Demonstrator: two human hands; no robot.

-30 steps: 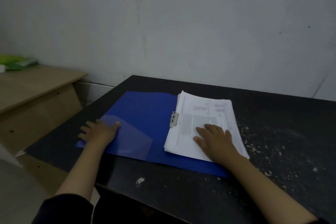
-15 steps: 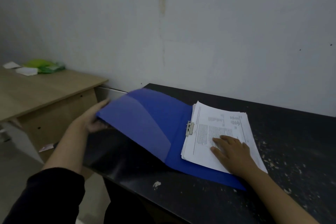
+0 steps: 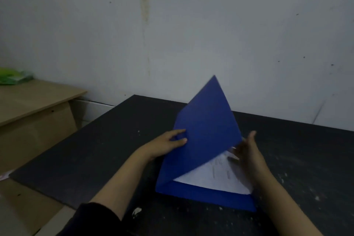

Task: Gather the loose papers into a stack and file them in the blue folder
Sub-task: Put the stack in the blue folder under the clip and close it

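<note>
Left hand [image 3: 168,144] pinching raised cover of blue folder [image 3: 206,132] over papers [image 3: 214,176] on table [image 3: 95,159], right hand [image 3: 249,151] grip unclear.

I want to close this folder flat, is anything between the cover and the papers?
Yes: the right hand sits at the papers, under the blue folder cover that the left hand swings down.

A plain office room: bare grey wall [image 3: 191,34], scuffed dark work surface [image 3: 95,149], wooden desk [image 3: 34,105] further left of it.
</note>
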